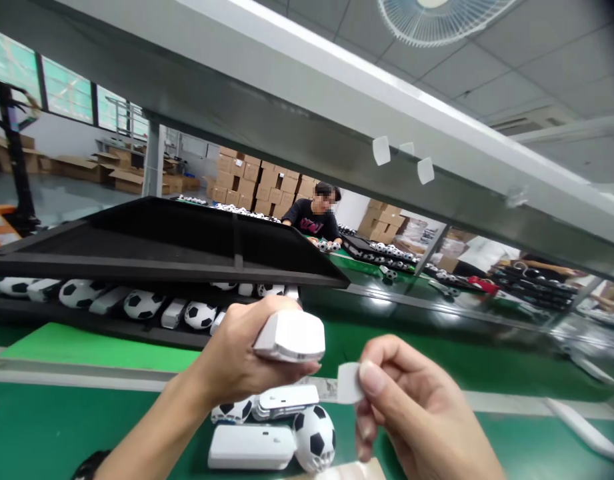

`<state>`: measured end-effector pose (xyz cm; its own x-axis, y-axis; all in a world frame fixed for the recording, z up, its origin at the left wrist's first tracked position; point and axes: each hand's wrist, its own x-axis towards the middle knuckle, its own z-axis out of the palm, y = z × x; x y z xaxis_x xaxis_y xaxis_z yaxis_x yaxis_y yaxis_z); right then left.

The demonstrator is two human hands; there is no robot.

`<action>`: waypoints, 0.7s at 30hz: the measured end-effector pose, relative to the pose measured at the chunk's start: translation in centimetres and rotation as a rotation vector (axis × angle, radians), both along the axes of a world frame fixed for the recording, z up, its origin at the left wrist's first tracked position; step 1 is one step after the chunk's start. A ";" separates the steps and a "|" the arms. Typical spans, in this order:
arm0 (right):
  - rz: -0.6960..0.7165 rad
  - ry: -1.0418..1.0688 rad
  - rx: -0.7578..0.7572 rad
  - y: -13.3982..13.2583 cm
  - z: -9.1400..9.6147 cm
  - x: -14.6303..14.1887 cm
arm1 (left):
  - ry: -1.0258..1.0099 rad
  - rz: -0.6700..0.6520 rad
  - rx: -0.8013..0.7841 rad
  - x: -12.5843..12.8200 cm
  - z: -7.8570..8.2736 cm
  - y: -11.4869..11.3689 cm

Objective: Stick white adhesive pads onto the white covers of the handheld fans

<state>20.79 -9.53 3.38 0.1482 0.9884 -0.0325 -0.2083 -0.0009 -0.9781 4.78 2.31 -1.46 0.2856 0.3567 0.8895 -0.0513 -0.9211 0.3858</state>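
Observation:
My left hand (241, 350) is wrapped round a white plastic device (294, 333), its flat end turned toward me. To the right of it, my right hand (411, 407) pinches a small white square sticker (347, 383) between thumb and forefinger. The sticker and the device are apart. Beneath my hands, on the green bench, lie a white rectangular device (251, 447), another white device (287, 397) behind it, and a small black-and-white football (314, 437). A second football (231, 410) is partly hidden by my left forearm.
Black trays (137, 267) stand at the left, footballs and white devices under the upper one. A green sheet (97, 347) lies before them. Overhead, a grey beam (311, 100) carries several white stickers (381, 151). A co-worker (314, 213) sits beyond, near stacked cartons (257, 180).

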 end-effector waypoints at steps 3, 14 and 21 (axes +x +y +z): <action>-0.011 0.065 0.066 0.7 0.8 -0.5 | 0.081 0.060 0.253 0.0 -0.3 0.5; 0.044 0.044 -0.028 1.4 0.0 0.0 | 0.137 0.094 0.384 0.6 -0.5 0.8; 0.025 0.044 -0.016 1.3 -0.1 -0.2 | 0.153 0.116 0.414 0.3 -0.3 0.7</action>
